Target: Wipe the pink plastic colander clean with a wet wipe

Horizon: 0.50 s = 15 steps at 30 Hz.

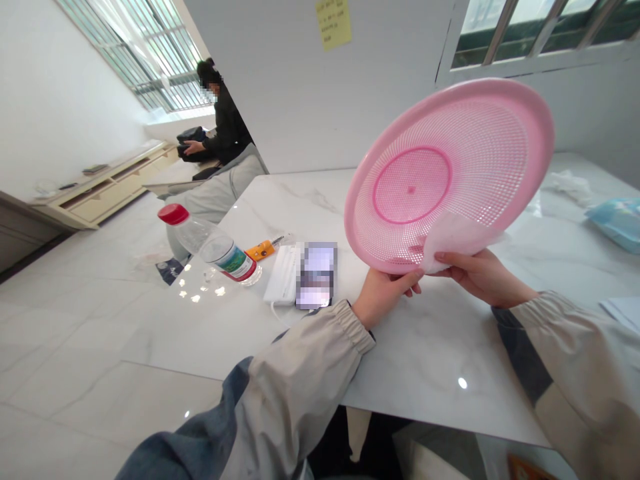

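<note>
Pink basket: it is tilting above the bench (425, 380), mesh inside turning toward the person; the basket (480, 133) is serving as landmark for the rest.
Left hand: the left hand (385, 293) is gripping the basket's lower rim, thumb lying in front and fingers curling behind.
Right hand: just right of that, the right hand (475, 270) is pinching a tissue (453, 233) over the basket's lower rim, thumb pressing on the near side.
Tissue: it is draping white across the lower inside of the basket, hiding some of the mesh.
Phone: left of the basket, the phone (316, 277) is lying beside a white block (281, 275), a pale cable running from it.
Bottle: farther left of the basket, the red-capped bottle (215, 247) is standing near an orange thing (261, 251) I am not making out.
Blue packet: right of the basket, the blue packet (617, 223) is lying near a crumpled white sheet (570, 187).
Other person: far left beyond the basket, a person in dark clothes (227, 133) is sitting, holding something black (191, 137).
</note>
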{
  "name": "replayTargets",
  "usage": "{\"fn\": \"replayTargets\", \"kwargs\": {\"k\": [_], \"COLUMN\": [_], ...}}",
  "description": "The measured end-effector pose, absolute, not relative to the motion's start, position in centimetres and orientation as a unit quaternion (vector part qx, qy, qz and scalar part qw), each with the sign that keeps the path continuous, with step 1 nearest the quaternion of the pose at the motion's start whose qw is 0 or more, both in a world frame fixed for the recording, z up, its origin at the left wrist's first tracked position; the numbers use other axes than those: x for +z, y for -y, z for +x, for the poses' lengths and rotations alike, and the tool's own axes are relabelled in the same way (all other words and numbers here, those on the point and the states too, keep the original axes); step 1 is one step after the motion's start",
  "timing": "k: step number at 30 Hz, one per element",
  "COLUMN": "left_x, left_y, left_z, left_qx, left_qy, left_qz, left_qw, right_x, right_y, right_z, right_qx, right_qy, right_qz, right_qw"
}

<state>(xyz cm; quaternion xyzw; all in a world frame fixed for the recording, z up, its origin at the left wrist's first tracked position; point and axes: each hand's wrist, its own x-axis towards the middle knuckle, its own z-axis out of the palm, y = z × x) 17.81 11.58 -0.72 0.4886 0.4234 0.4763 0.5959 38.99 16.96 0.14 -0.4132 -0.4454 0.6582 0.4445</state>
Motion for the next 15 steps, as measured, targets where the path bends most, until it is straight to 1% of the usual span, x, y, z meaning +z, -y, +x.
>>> {"fn": "replayTargets", "kwargs": {"k": [15], "left_x": [-0.41], "left_y": [-11.44], "left_z": [17.77], "left_qx": [0.471], "left_qy": [-0.429], "left_qz": [0.494], "left_qw": [0.592], "right_x": [0.29], "right_y": [-16.96], "right_z": [38.95], "right_qx": [0.649], "right_qy": [0.457], "right_qz": [-0.429], "right_qw": [0.432]}}
